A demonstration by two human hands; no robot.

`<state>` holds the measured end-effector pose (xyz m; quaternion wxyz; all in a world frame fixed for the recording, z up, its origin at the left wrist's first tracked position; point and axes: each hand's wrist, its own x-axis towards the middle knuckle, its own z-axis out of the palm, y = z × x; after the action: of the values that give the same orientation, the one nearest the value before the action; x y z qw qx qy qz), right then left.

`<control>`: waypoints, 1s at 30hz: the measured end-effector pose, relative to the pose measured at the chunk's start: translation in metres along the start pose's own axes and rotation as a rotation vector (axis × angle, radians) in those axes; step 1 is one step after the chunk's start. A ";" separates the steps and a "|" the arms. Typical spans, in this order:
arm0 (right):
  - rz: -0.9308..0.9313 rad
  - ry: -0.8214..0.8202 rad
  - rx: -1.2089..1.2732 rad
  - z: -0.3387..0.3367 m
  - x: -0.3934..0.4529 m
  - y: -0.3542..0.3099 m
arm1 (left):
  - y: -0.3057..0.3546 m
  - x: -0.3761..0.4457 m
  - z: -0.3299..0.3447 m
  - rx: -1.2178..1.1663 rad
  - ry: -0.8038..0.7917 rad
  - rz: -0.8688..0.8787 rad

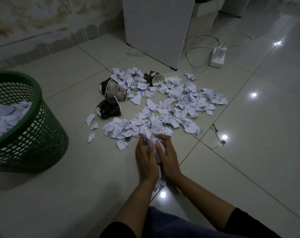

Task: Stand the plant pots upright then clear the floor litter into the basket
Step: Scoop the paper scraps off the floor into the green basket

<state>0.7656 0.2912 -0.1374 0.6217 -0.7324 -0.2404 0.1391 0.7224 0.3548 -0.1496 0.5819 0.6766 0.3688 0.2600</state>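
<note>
We are pressing a paper wad [153, 146] between left hand [145, 158] and right hand [168, 158], fingers seemingly curling round it; basket [34, 134] left holding some, scraps [171, 103] and toppled cups [111, 98] beyond remaining.

Black sleeves [245, 220], blue-grey trousers [171, 224]
</note>
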 end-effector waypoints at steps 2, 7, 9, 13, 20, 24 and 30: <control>0.042 0.002 0.092 0.004 0.000 0.000 | 0.006 -0.001 0.002 -0.034 -0.004 -0.033; 0.078 0.072 0.113 0.010 0.005 -0.002 | 0.020 0.002 0.006 -0.212 0.040 -0.153; 0.089 0.121 0.137 0.011 0.006 -0.004 | 0.032 0.004 0.006 -0.285 0.048 -0.210; 0.157 0.209 0.240 0.013 0.010 -0.018 | 0.060 0.009 0.011 -0.357 0.044 -0.225; 0.228 0.342 0.347 0.004 0.031 -0.050 | 0.094 0.019 0.016 -0.313 0.174 -0.280; 0.220 0.340 0.321 0.002 0.040 -0.073 | 0.119 0.022 0.015 -0.232 0.238 -0.263; 0.113 0.260 0.274 0.007 0.064 -0.121 | 0.165 0.042 -0.004 -0.173 0.316 -0.217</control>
<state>0.7943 0.3441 -0.0140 0.7324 -0.6651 -0.0954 0.1097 0.7768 0.3819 0.0098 0.5974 0.5313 0.5023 0.3295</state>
